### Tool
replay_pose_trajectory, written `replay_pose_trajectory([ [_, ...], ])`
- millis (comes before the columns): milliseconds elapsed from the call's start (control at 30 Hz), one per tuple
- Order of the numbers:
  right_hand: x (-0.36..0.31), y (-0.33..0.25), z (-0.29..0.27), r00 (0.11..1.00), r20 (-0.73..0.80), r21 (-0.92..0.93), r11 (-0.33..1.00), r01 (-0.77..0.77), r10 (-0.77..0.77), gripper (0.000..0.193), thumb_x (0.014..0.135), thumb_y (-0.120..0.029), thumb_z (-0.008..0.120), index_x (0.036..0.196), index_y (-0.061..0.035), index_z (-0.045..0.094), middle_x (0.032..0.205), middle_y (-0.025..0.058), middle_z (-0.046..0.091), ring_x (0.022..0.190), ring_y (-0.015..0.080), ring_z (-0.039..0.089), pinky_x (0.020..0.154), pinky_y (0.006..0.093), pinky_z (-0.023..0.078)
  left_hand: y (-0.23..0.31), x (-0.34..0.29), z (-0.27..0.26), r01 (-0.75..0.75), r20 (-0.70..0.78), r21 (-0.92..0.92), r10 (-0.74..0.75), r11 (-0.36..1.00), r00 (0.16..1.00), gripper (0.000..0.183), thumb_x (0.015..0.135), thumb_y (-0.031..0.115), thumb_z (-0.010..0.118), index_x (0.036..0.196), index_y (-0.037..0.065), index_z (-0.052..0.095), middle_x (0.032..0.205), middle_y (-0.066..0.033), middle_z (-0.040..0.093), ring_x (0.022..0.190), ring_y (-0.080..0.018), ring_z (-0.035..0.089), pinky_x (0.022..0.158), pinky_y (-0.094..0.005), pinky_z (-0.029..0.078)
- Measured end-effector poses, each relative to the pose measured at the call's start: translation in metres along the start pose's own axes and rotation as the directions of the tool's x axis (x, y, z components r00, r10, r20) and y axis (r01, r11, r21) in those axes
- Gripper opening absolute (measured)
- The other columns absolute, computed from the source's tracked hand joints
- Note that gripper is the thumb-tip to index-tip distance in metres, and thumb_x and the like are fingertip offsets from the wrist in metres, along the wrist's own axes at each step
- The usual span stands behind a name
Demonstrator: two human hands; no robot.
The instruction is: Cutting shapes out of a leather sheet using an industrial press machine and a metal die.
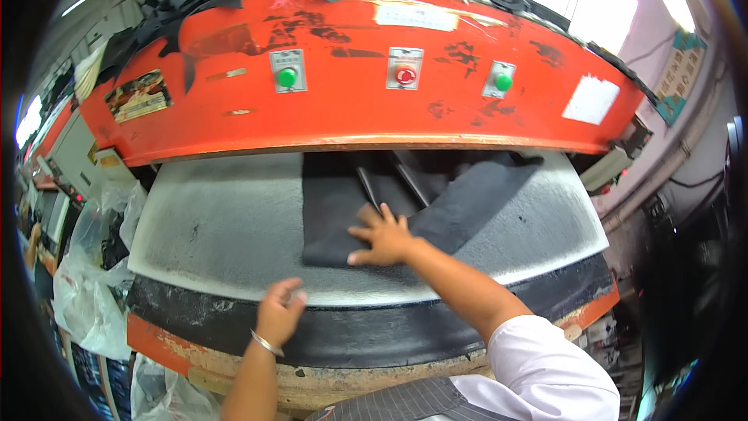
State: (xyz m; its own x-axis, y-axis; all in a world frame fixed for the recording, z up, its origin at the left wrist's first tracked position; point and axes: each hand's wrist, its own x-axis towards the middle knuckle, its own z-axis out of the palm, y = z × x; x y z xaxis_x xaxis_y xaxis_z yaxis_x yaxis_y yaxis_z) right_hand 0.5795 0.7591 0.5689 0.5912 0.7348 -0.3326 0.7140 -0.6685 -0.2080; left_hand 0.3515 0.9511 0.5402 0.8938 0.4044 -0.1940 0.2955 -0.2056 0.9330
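Across twelve o'clock spans the orange machine head (335, 113), above a pale-rimmed board (218, 218) where the dark sheet (436, 210) lies toward one o'clock, laid down but seemingly only partly flat, ridges and a turned-over flap (487, 195) remaining. Toward its seven o'clock edge the right hand (382, 240) rests, fingers spread, grasping nothing; the left hand (282, 310), at seven o'clock overall, hovers loosely curled, apparently empty.

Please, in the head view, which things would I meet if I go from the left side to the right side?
Plastic bags → left hand → right hand → right-hand green button → white paper → wall sign.
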Motion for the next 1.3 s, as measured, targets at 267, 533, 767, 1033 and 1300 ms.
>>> replay_pose_trajectory([
  [267,-0.073,0.029,-0.018,0.989,-0.146,-0.174,0.985,-0.011,-0.014,0.089,0.07,-0.066,0.069,0.141,-0.0168,0.045,0.133,0.0099,0.054,0.118,0.0278,0.052,0.099,0.046,0.037,0.026,0.145,0.027,0.258,0.055,-0.678,-0.302,0.688,0.952,0.039,0.092,0.034,0.061,0.111,-0.001,0.057,0.103,-0.0149,0.06,0.089,-0.0189,0.059,0.071,-0.0332,0.053],
  [533,-0.12,0.097,-0.026,0.984,-0.076,-0.388,0.904,-0.181,0.164,0.032,0.08,-0.046,0.066,0.085,-0.0141,0.071,0.077,0.0031,0.07,0.08,0.0225,0.067,0.088,0.0397,0.042,0.046,0.206,0.048,0.016,-0.006,0.2,-0.015,0.98,1.0,0.039,0.088,0.038,0.065,0.073,0.004,0.056,0.06,-0.0064,0.054,0.049,-0.0163,0.051,0.043,-0.0318,0.039],
  [767,-0.068,-0.071,0.025,0.946,-0.287,0.035,0.985,0.171,-0.154,0.021,0.077,-0.025,0.065,0.092,-0.0098,0.063,0.087,0.0099,0.067,0.086,0.0274,0.066,0.072,0.0421,0.052,0.031,0.18,-0.182,-0.047,-0.136,0.054,0.054,0.997,0.989,0.035,0.087,0.036,0.065,0.087,0.001,0.068,0.081,-0.0071,0.067,0.069,-0.015,0.06,0.063,-0.0345,0.046],
  [1033,-0.083,-0.022,-0.027,0.954,-0.298,0.56,0.809,0.181,-0.007,0.041,0.085,-0.04,0.068,0.113,-0.0098,0.067,0.108,0.0125,0.068,0.095,0.028,0.066,0.086,0.0388,0.052,-0.087,0.139,-0.29,0.242,-0.48,0.736,0.236,0.632,0.845,0.035,0.085,0.023,0.065,0.107,-0.003,0.064,0.106,-0.0208,0.065,0.099,-0.0353,0.062,0.086,-0.0428,0.048],
  [1300,-0.057,0.261,-0.02,0.464,-0.387,0.408,0.599,-0.689,0.797,0.072,0.079,-0.055,0.069,0.123,0.0007,0.059,0.124,0.0198,0.061,0.117,0.0342,0.057,0.099,0.0404,0.045,-0.043,0.177,-0.153,-0.09,-0.262,0.736,0.406,0.671,0.876,0.047,0.092,0.03,0.058,0.13,0.004,0.052,0.131,-0.0207,0.052,0.123,-0.0362,0.048,0.104,-0.042,0.038],
])
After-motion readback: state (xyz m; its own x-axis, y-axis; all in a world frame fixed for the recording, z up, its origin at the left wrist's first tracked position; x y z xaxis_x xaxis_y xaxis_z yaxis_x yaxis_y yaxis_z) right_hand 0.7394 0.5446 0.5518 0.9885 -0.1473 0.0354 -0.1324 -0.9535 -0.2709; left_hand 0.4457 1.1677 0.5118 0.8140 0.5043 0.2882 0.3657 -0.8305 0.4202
